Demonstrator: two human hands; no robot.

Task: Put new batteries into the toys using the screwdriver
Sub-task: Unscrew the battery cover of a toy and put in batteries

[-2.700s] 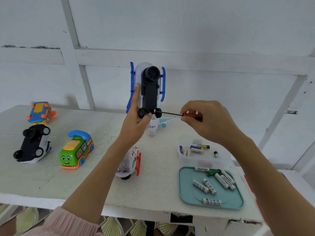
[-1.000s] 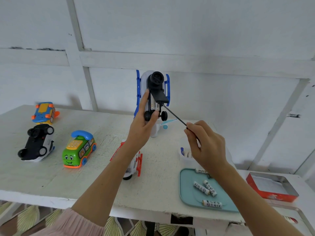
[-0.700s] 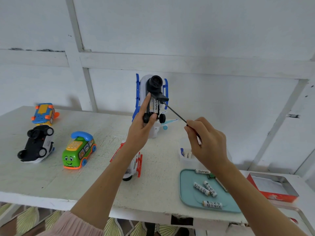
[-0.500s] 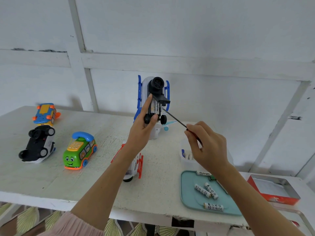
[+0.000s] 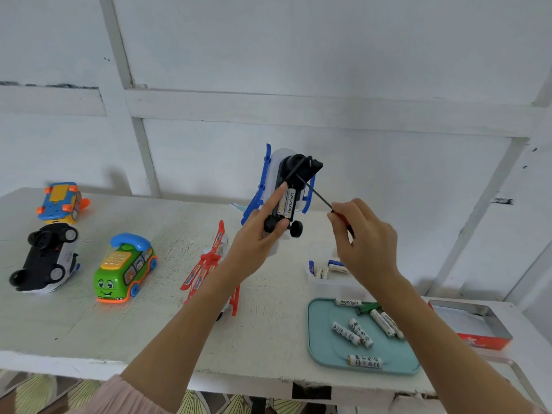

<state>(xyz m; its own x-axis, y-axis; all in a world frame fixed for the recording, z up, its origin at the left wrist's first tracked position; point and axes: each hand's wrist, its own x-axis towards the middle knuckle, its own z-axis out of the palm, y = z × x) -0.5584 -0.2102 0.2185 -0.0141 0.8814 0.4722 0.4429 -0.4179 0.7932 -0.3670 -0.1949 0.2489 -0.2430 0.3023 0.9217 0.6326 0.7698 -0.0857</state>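
Your left hand (image 5: pixel 254 240) grips the blue-and-white toy (image 5: pixel 276 186) from below and holds it up over the table (image 5: pixel 179 339), underside toward you, index finger stretched along the open battery bay. A battery (image 5: pixel 289 203) marked Heybright sits in that bay, and the black cover (image 5: pixel 312 168) is lifted clear at the upper end (still touching the toy near the round black part). Your right hand (image 5: pixel 363 243) pinches the screwdriver (image 5: pixel 316 197) near its handle between thumb and fingers; the thin dark shaft slants up and left, its tip at the toy's underside just below the raised cover.

Below your right wrist a clear tub (image 5: pixel 331 282) holds a few batteries, and just in front of it a teal tray (image 5: pixel 325 351) carries several more, lying loose. A red-and-white toy plane (image 5: pixel 209 270) rests on the table under your left forearm. Further left stand a green phone bus (image 5: pixel 124 268), a black-and-white car (image 5: pixel 44 261) lying on its side, and a blue-and-orange toy (image 5: pixel 59 201) flipped over. A red tin (image 5: pixel 484 339) sits at the far right.
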